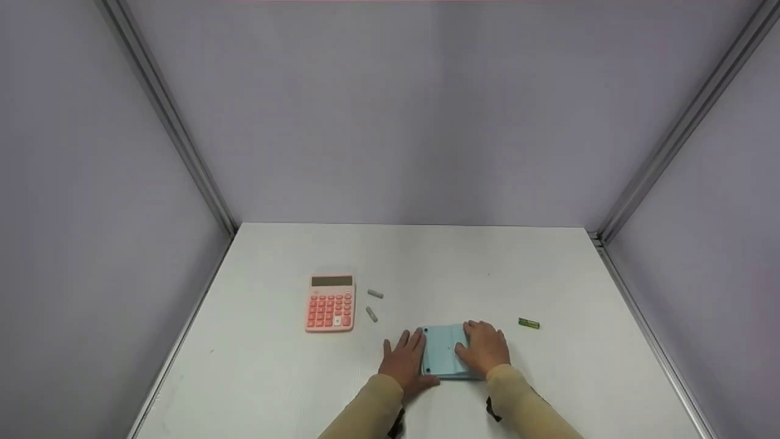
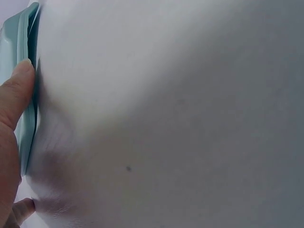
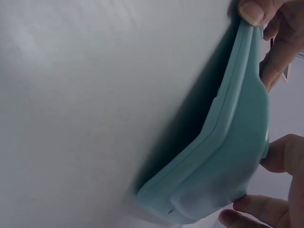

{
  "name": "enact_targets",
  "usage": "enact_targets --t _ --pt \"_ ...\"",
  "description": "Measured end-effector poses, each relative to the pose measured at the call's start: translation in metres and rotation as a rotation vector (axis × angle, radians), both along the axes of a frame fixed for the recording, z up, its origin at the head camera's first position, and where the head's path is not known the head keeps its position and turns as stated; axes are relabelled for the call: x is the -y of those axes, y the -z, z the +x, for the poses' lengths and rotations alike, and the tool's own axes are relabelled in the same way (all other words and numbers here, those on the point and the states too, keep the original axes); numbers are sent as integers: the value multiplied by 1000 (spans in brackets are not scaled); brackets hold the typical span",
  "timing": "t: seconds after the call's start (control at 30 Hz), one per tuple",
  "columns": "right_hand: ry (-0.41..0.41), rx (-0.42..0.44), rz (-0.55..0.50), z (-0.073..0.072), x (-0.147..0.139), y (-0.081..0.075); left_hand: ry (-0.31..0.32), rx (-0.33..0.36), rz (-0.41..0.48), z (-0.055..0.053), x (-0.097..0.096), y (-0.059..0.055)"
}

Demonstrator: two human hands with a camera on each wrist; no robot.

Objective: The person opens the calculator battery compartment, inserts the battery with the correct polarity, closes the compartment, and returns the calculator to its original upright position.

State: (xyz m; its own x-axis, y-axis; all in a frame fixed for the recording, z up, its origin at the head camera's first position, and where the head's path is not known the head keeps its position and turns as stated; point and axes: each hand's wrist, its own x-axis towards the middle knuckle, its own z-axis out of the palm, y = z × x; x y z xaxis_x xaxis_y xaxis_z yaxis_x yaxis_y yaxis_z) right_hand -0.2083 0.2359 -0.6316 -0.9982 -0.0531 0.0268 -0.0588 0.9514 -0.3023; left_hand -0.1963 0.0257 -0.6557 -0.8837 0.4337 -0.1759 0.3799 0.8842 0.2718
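Note:
A light-blue calculator (image 1: 440, 350) lies on the white table with its plain back up, dark dots at its left corners. My left hand (image 1: 403, 366) steadies its left end, fingers straight and spread; the left thumb (image 2: 21, 80) presses the near edge. Over the thicker right end, my right hand (image 1: 485, 349) grips with bent fingers, thumb on the back. In the right wrist view, the right fingertips (image 3: 259, 206) touch that raised end, while the left thumb (image 3: 251, 12) is at the thin end. The keys and screen face down, hidden.
A pink calculator (image 1: 330, 305) lies face up at the left. Two small grey batteries (image 1: 375, 294) lie just right of it. One green battery (image 1: 529, 323) rests right of my right hand. Grey panels (image 1: 341, 122) wall the table at the back and sides.

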Motion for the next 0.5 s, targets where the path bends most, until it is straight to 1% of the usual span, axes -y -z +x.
enact_targets --t 0.13,0.37,0.5 --pt "-10 -10 23 1 -1 3 -1 1 1 0 0 0" --pt "-27 -26 22 2 -2 6 -5 13 16 0 0 1" --pt "-29 -28 18 2 -2 6 1 3 11 0 0 0"
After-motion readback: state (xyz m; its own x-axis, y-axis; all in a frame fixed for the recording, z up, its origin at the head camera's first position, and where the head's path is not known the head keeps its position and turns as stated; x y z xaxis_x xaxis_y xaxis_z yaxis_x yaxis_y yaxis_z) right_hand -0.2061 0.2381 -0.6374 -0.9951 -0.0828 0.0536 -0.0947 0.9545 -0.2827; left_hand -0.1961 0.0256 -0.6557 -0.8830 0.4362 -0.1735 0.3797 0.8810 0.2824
